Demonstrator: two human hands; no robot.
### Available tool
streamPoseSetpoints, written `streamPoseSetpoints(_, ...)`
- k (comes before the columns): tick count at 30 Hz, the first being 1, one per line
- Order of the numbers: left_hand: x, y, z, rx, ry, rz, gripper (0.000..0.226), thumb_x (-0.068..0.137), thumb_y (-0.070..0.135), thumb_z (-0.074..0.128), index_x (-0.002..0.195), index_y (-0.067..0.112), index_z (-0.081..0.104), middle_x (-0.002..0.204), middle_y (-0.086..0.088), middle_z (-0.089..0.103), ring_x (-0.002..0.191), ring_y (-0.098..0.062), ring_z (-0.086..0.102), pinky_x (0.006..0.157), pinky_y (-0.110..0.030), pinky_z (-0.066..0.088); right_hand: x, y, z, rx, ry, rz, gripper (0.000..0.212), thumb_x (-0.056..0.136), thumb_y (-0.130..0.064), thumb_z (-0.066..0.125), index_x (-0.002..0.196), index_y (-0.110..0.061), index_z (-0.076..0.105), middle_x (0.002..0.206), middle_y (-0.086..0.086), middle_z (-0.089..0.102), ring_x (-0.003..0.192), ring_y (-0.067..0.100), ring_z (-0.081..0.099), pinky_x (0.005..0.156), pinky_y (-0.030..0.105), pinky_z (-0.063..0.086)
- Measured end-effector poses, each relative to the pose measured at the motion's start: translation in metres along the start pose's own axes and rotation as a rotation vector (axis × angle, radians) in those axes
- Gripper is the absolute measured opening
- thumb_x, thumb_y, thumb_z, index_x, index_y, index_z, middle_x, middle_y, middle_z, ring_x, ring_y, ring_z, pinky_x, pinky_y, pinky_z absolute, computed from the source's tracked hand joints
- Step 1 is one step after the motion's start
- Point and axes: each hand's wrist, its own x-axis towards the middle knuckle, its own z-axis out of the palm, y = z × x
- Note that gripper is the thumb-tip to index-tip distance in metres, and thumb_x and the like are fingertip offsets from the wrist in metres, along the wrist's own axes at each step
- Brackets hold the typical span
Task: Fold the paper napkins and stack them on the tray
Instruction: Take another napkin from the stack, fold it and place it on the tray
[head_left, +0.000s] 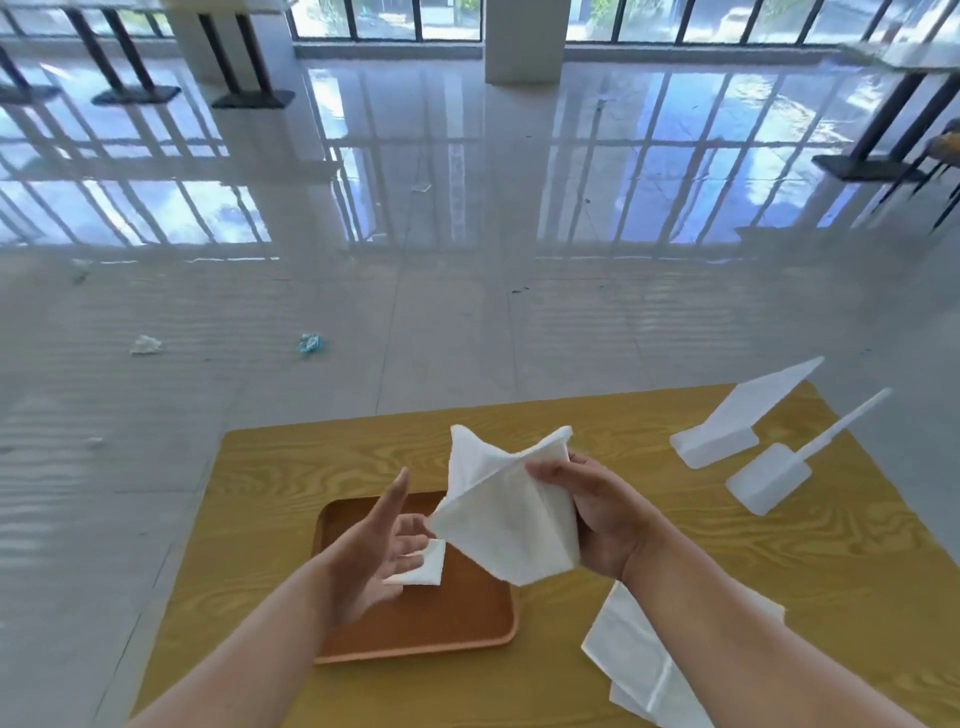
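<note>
White napkin (511, 512), creased and half-unfolded, pinched in right hand (602, 514); left hand (382, 545) spread.

One head-worn wide-angle camera looks forward and down from close above the near edge of the desk (291, 457), floor (467, 312) beyond.

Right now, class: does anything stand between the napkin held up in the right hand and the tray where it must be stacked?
Only the open left hand, which hovers over the tray just below the napkin held by the right hand. One folded napkin already lies on the tray.
</note>
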Motion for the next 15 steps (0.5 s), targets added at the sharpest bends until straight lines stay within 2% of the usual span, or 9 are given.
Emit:
streamPoseSetpoints(2, -0.007, -0.009, 0.000, -0.042, -0.087, 0.026, 0.125, 0.057, 0.107, 0.049, 0.151, 0.023, 0.052, 0.153, -0.004, 0.061, 0.142, -0.022, 0.054, 0.122, -0.049, 0.033, 0.008, 0.000, 0.014, 0.003, 0.000, -0.019, 0.060, 0.084, -0.026, 0.077, 0.135, 0.003, 0.061, 0.125, 0.027, 0.069, 0.111, 0.045, 0.069, 0.090, 0.059, 0.057)
streamPoseSetpoints(3, -0.012, -0.009, 0.001, -0.080, -0.117, 0.076, 0.116, 0.063, 0.104, 0.049, 0.149, 0.026, 0.053, 0.151, -0.002, 0.063, 0.141, -0.020, 0.056, 0.122, -0.047, 0.035, 0.012, 0.001, 0.021, 0.003, -0.005, -0.023, 0.062, 0.085, -0.026, 0.077, 0.138, 0.002, 0.060, 0.129, 0.028, 0.068, 0.114, 0.046, 0.068, 0.091, 0.059, 0.057)
streamPoseSetpoints(5, -0.020, -0.003, 0.000, -0.204, -0.104, 0.184, 0.090, 0.078, 0.084, 0.062, 0.146, 0.026, 0.056, 0.146, -0.002, 0.067, 0.135, -0.020, 0.063, 0.117, -0.045, 0.042, 0.019, 0.003, 0.029, 0.012, -0.022, -0.019, 0.062, 0.086, -0.025, 0.077, 0.139, 0.001, 0.060, 0.138, 0.032, 0.063, 0.124, 0.051, 0.063, 0.096, 0.064, 0.055)
streamPoseSetpoints(6, -0.023, 0.002, -0.003, -0.267, -0.064, 0.232, 0.080, 0.080, 0.069, 0.074, 0.143, 0.020, 0.061, 0.143, -0.006, 0.070, 0.130, -0.022, 0.067, 0.112, -0.044, 0.047, 0.022, 0.004, 0.032, 0.015, -0.037, -0.017, 0.061, 0.086, -0.025, 0.078, 0.138, 0.002, 0.060, 0.139, 0.034, 0.061, 0.126, 0.052, 0.062, 0.098, 0.067, 0.053)
streamPoseSetpoints(7, -0.025, 0.006, -0.006, -0.305, -0.021, 0.277, 0.073, 0.079, 0.052, 0.084, 0.137, 0.011, 0.066, 0.139, -0.013, 0.072, 0.123, -0.024, 0.071, 0.105, -0.043, 0.053, 0.024, 0.004, 0.034, 0.016, -0.053, -0.021, 0.060, 0.085, -0.026, 0.079, 0.135, 0.003, 0.062, 0.137, 0.034, 0.063, 0.123, 0.050, 0.064, 0.098, 0.066, 0.053)
streamPoseSetpoints(9, -0.029, 0.015, -0.015, -0.285, 0.053, 0.339, 0.055, 0.082, 0.028, 0.088, 0.127, 0.000, 0.072, 0.132, -0.025, 0.072, 0.109, -0.028, 0.075, 0.095, -0.042, 0.058, 0.030, 0.003, 0.036, -0.004, -0.032, -0.047, 0.054, 0.079, -0.029, 0.083, 0.122, 0.001, 0.070, 0.121, 0.029, 0.071, 0.109, 0.040, 0.070, 0.092, 0.057, 0.057)
streamPoseSetpoints(12, -0.037, 0.024, -0.028, -0.207, 0.130, 0.357, 0.033, 0.093, 0.017, 0.077, 0.122, 0.001, 0.075, 0.128, -0.029, 0.071, 0.101, -0.031, 0.072, 0.097, -0.052, 0.056, 0.036, 0.002, 0.037, -0.073, 0.102, -0.099, 0.046, 0.074, -0.021, 0.083, 0.114, -0.003, 0.072, 0.112, 0.019, 0.075, 0.099, 0.029, 0.072, 0.090, 0.049, 0.055)
streamPoseSetpoints(14, -0.043, 0.030, -0.031, -0.192, 0.160, 0.379, 0.033, 0.096, 0.014, 0.073, 0.128, 0.005, 0.071, 0.124, -0.025, 0.075, 0.101, -0.029, 0.072, 0.100, -0.053, 0.055, 0.039, 0.002, 0.037, -0.141, 0.188, -0.140, 0.045, 0.074, -0.014, 0.083, 0.116, -0.006, 0.068, 0.111, 0.017, 0.077, 0.093, 0.024, 0.074, 0.084, 0.044, 0.058)
streamPoseSetpoints(15, -0.045, 0.033, -0.032, -0.193, 0.174, 0.397, 0.038, 0.096, 0.012, 0.074, 0.133, 0.008, 0.067, 0.122, -0.021, 0.077, 0.103, -0.030, 0.074, 0.100, -0.053, 0.055, 0.039, 0.002, 0.037, -0.190, 0.221, -0.156, 0.051, 0.078, -0.012, 0.084, 0.124, -0.009, 0.063, 0.113, 0.016, 0.077, 0.094, 0.024, 0.075, 0.084, 0.043, 0.060)
